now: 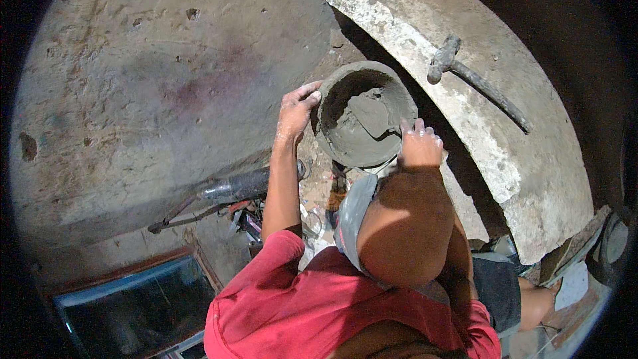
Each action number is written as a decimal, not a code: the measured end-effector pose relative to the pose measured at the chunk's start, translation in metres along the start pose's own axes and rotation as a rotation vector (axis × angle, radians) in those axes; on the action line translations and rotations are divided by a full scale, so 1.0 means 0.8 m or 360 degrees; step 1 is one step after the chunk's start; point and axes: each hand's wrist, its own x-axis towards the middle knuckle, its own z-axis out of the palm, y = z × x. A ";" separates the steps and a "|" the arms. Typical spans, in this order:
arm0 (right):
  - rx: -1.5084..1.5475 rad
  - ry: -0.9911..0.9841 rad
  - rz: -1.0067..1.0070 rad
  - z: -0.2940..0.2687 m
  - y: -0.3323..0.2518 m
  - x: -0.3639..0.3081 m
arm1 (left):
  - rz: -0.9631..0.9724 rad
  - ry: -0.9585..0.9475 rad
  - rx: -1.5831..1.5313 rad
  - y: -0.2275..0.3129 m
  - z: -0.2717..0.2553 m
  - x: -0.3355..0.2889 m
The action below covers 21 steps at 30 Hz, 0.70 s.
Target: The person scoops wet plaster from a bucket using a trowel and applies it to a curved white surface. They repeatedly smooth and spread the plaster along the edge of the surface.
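Observation:
A round basin (335,145) coated in grey, wet-looking mortar (349,139) is in front of me, tilted so its inside shows. My left hand (297,110) grips its left rim, thumb and fingers pinching the edge. At the right rim my right hand (421,145) is closed, knuckles up and fingertips dusted white. From it a flat, mortar-covered blade, apparently a trowel (369,114), reaches into the basin and lies against the mortar. The trowel's handle is mostly hidden inside my right hand.
Right of the basin, a hammer (475,80) rests on a curved, pale concrete ledge (531,179), with a dark gap along its near side. A rough wall-like surface (153,93) fills the left. Below it are a dark metal cylinder (236,186), clutter and a dark framed panel (143,306).

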 end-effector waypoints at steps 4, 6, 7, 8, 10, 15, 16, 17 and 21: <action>0.0039 -0.0049 -0.0233 0.038 0.003 -0.002 | 0.0001 0.0047 0.0022 0.013 0.015 -0.012; 0.0080 0.0298 -0.0420 0.063 0.010 -0.011 | 0.0049 0.0049 0.0055 0.016 0.017 -0.014; 0.0134 0.0492 -0.0508 0.077 0.016 -0.015 | 0.0038 0.0097 0.0125 0.016 0.018 -0.014; 0.0193 0.0729 -0.0595 0.092 0.022 -0.018 | 0.0064 0.0134 0.0174 0.015 0.019 -0.013; 0.0383 0.0507 -0.0466 0.123 0.023 -0.018 | 0.0083 0.0149 0.0170 0.013 0.022 -0.009; 0.0021 0.0365 -0.0517 0.137 0.026 -0.025 | -0.0086 0.0031 -0.0213 0.007 0.025 -0.003; 0.0056 0.0441 -0.0453 0.126 0.024 -0.028 | -0.0109 0.0035 -0.0214 0.007 0.024 -0.003; 0.0216 0.0284 -0.0380 0.110 0.026 -0.028 | -0.0088 0.0012 -0.0266 0.007 0.023 -0.003; 0.0383 -0.0066 -0.0208 0.043 0.010 -0.017 | -0.0045 0.0068 -0.0084 0.004 0.018 -0.010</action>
